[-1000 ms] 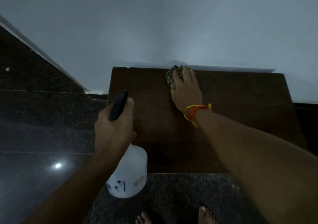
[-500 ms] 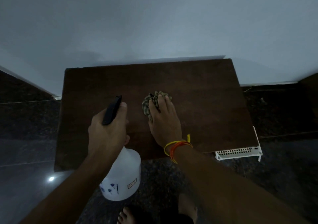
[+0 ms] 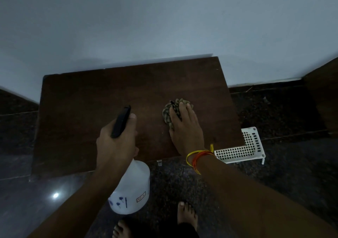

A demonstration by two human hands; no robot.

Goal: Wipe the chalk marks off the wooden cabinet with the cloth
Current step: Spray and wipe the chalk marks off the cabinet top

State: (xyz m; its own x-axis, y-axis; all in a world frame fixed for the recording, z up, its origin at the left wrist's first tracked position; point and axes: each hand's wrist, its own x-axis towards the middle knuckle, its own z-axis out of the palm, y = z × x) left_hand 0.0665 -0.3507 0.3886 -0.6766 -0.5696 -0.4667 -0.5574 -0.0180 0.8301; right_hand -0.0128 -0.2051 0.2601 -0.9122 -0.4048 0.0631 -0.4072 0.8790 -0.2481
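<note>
The dark wooden cabinet top (image 3: pixel 82 113) stands against the pale wall. My right hand (image 3: pixel 186 131) presses a crumpled, patterned cloth (image 3: pixel 168 112) flat onto the top, right of its middle, fingers over the cloth. My left hand (image 3: pixel 117 142) grips the neck of a white spray bottle (image 3: pixel 132 188) with a black trigger head (image 3: pixel 121 121), held above the cabinet's front edge. No chalk marks show clearly on the dim wood.
A white perforated plastic rack (image 3: pixel 245 150) sits on the dark stone floor at the cabinet's front right corner. My bare feet (image 3: pixel 186 215) stand just before the cabinet. A dark wooden panel (image 3: pixel 323 95) rises at the far right.
My right hand has drawn the cloth from the back edge of the cabinet toward the front, then slightly right. The view has shifted, bringing the white rack into sight. My left hand keeps the bottle.
</note>
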